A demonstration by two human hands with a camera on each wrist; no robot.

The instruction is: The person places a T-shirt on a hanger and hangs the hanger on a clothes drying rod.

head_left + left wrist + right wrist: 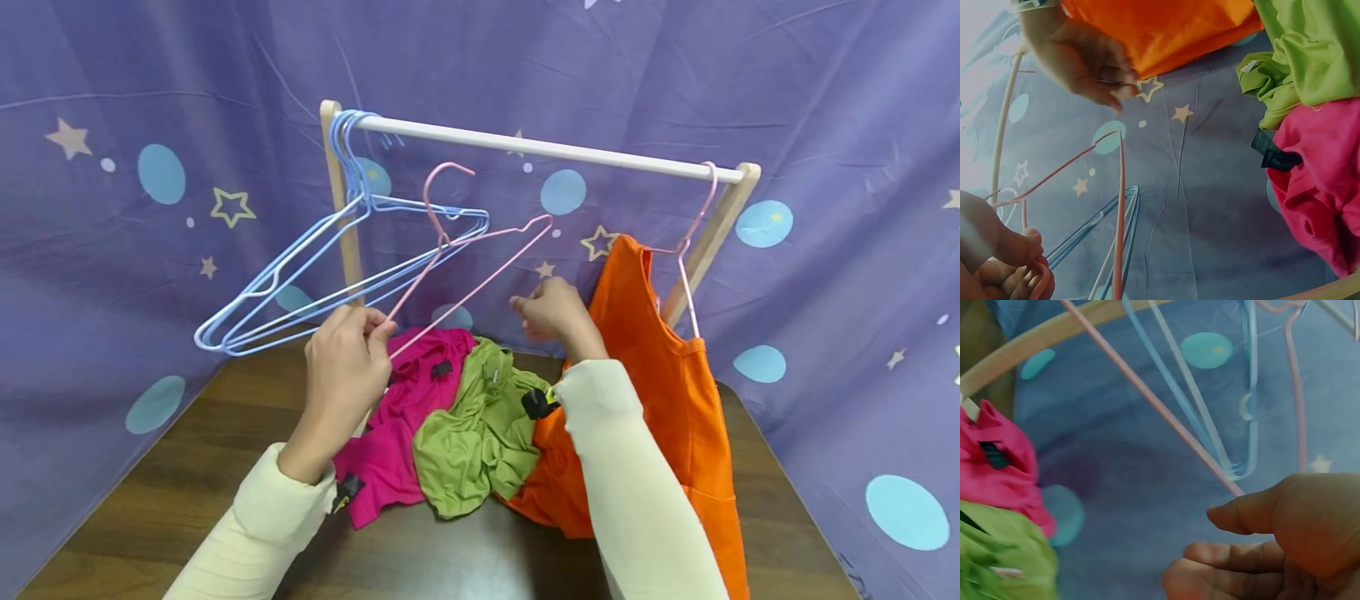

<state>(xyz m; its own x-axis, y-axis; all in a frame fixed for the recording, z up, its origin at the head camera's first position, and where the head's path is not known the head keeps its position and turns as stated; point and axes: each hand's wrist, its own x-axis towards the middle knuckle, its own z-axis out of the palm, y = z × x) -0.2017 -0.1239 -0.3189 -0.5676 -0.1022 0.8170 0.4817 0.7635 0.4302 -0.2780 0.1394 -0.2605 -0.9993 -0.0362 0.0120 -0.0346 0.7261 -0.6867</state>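
Observation:
My left hand [343,367] pinches one end of a pink wire hanger [427,193] between thumb and fingers. The hanger's hook points up, below the rack's rail and apart from it. Its free end reaches toward my right hand [553,308], which holds nothing. In the right wrist view the right thumb [1254,509] stands apart from loosely bent fingers, close to the hanger's end. An orange garment [682,408] hangs from a second pink hanger [684,246] on the right, partly behind my right forearm.
A rack with a white rail [525,147] and wooden posts stands ahead. Several blue hangers [356,196] hang at its left end. Below lie a magenta garment [408,417] and a green garment [487,450] on the brown wooden table [172,508]. A patterned purple curtain [247,67] surrounds the table.

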